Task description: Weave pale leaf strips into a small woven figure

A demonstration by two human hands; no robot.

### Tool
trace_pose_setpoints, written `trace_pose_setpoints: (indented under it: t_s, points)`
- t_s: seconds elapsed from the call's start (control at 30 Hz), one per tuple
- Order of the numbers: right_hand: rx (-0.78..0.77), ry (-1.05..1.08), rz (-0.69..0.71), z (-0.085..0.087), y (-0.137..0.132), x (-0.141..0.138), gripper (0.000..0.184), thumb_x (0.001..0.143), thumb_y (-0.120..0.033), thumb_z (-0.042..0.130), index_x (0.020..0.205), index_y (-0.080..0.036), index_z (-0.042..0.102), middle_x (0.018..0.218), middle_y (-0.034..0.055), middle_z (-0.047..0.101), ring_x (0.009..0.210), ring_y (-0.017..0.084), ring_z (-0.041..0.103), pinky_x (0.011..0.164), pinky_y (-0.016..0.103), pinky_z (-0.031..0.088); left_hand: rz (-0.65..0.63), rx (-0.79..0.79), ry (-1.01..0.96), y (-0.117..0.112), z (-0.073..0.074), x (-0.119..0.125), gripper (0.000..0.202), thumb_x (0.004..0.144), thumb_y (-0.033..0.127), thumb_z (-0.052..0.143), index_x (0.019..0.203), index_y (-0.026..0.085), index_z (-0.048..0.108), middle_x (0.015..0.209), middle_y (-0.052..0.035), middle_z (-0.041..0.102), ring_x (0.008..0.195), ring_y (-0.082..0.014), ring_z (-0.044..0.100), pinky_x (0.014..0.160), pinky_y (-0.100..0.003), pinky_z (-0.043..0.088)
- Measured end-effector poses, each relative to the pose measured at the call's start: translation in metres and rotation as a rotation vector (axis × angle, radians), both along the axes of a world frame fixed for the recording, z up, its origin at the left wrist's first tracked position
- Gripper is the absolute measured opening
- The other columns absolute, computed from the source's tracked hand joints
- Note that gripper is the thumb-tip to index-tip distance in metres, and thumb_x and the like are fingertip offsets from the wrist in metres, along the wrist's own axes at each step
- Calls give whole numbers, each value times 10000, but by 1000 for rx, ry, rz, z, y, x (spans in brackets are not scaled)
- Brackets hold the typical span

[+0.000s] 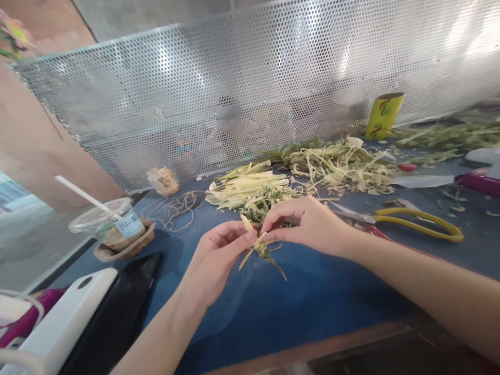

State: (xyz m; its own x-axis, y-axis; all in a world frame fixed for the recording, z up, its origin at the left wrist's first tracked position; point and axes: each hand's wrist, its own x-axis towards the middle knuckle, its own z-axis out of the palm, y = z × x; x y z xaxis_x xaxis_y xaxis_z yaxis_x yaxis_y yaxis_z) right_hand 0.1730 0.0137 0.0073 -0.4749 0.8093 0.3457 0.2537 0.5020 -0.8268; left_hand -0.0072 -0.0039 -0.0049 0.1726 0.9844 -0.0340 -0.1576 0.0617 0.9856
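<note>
Between my two hands, above the blue table, is a small woven piece of pale and green leaf strips, with thin ends sticking out. My left hand pinches it between thumb and fingers on the left. From the right, my right hand is closed with its fingertips at its upper edge, pinching a strip. Just behind my hands lie crumpled green dried leaves and a stack of pale yellow husk strips. Scissors with a yellow and a red handle lie beside my right forearm, partly hidden by it.
A lidded plastic cup with a straw, tangled twine, a black phone-like slab and a white power bank are at left. Shredded husks and a yellow tube stand by a perforated metal screen.
</note>
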Motion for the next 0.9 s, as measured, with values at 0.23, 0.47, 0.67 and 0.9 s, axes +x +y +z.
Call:
trace_pose_setpoints:
  t_s: [0.23, 0.47, 0.67, 0.9]
  points:
    - [-104, -100, 30, -5, 4, 2, 131, 692, -281, 639, 753, -164, 639, 690, 2, 630, 617, 104, 566, 588, 225, 453, -74, -2, 131, 2, 2, -4, 79, 628, 192, 719, 609, 147, 658, 655, 22, 651, 557, -32, 519, 560, -119, 411]
    - [59, -234, -74, -8, 0, -1, 96, 719, -265, 593, 700, -171, 603, 629, -8, 565, 550, 91, 492, 521, 214, 399, 26, 228, 492, 6, 4, -5, 64, 630, 241, 704, 634, 177, 698, 674, 1, 697, 628, -100, 588, 605, -162, 448]
    - [250, -298, -93, -9, -3, -2, 72, 761, -177, 527, 693, -163, 545, 679, -7, 549, 624, 93, 487, 602, 226, 395, 63, 268, 565, 6, 2, -5, 43, 635, 237, 692, 642, 200, 713, 736, 9, 721, 701, -141, 632, 644, -180, 475]
    - [267, -287, -37, -10, 0, -1, 116, 779, -144, 524, 668, -163, 553, 666, -16, 541, 628, 85, 496, 615, 219, 398, 72, 303, 601, 5, 2, -7, 81, 647, 263, 686, 690, 204, 722, 735, 4, 723, 687, -148, 638, 641, -193, 482]
